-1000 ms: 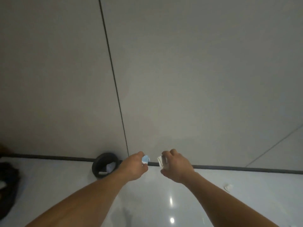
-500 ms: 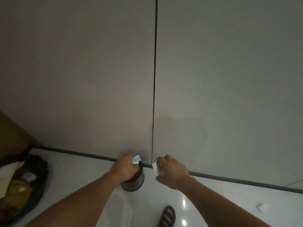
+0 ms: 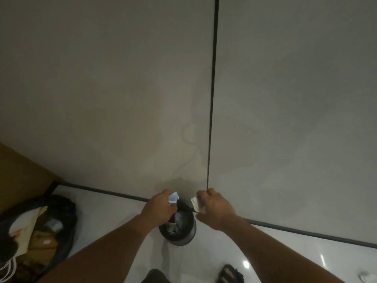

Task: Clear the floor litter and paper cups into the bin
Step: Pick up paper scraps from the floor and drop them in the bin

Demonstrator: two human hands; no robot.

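Note:
A small round black bin point(image 3: 188, 233) stands on the white floor by the grey wall, with crumpled litter inside it. My left hand point(image 3: 158, 207) is above its left rim and grips a blue and white scrap of paper point(image 3: 173, 197). Over the bin's right rim, my right hand point(image 3: 216, 207) grips a crushed white paper cup point(image 3: 195, 203). Both hands hover just above the bin's mouth.
An open black bag point(image 3: 61, 227) holding brown and cream papers lies on the floor at the left. A wooden panel point(image 3: 18, 172) stands behind it. My sandalled foot point(image 3: 230, 274) is below the bin. A small white scrap point(image 3: 366, 277) lies at the far right.
I have stepped closer to the bin, which now sits directly under both hands. Both hands still hold the same pieces of litter.

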